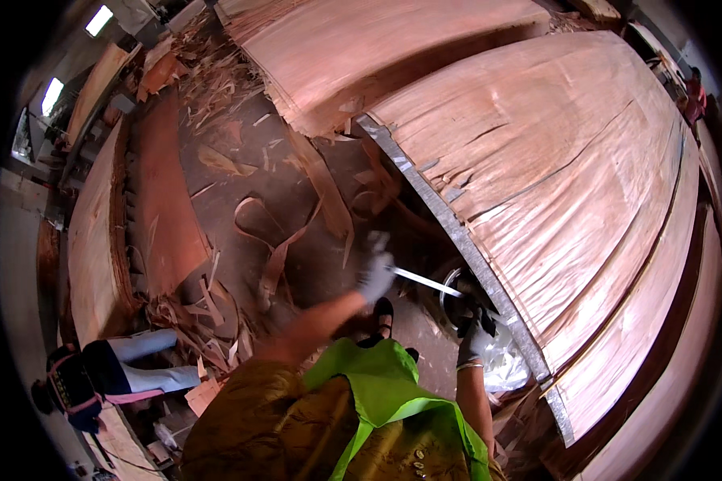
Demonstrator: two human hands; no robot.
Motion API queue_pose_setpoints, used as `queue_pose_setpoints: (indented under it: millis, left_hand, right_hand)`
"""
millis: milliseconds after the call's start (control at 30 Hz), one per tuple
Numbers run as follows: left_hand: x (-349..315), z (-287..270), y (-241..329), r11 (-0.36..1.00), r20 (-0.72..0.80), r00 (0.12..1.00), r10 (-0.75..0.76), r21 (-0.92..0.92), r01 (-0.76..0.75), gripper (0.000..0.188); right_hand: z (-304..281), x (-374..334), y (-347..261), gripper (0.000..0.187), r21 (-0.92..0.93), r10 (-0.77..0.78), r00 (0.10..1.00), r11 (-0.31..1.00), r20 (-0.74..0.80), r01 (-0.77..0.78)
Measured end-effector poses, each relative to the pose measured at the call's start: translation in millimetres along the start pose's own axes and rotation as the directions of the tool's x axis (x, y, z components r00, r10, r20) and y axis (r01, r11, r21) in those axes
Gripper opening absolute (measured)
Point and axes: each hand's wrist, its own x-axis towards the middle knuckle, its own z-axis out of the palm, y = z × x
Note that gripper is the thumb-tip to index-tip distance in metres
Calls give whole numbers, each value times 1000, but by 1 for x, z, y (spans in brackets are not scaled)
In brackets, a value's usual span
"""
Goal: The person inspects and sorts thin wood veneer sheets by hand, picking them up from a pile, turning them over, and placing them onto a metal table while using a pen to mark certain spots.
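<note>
My left hand [375,276], in a pale glove and smeared by motion, is at one end of a narrow white strip [427,280]. The strip runs taut to a dark object [467,309] at my right hand [476,341], also gloved, whose fingers are closed round it. What this dark object is, I cannot make out. Just beyond it shows the curved metallic rim of a round thing [448,298]. Both hands are beside the grey edge strip [457,228] of a table bearing a wide stack of wood veneer sheets [553,160].
Crumpled clear plastic [505,365] lies beside my right wrist. Veneer scraps and curled strips [277,256] litter the floor. More veneer stacks stand at the far side [393,48] and the left [96,240]. At lower left is another person [96,377]; a further person [694,96] is far right.
</note>
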Motion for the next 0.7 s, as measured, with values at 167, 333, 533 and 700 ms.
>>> queue_pose_setpoints:
  millis: [167,333,533,700]
  left_hand:
    - [-30,-148,-202,722,-184,887,-423,523,453,15]
    - [26,-169,-107,925,299,875,-380,118,361,14]
    - [43,-126,135,757,495,833,246,-635,154,18]
    - [82,-114,192,796,479,752,452,-597,-98,15]
  right_hand:
    - [-3,-5,5,27,-161,-78,997,984,26,81]
    - [0,-52,-73,18,-225,-408,870,853,277,471]
    - [17,-70,-178,35,3,-220,677,952,703,306]
    - [-26,-43,-188,30,-62,-97,696,978,711,199]
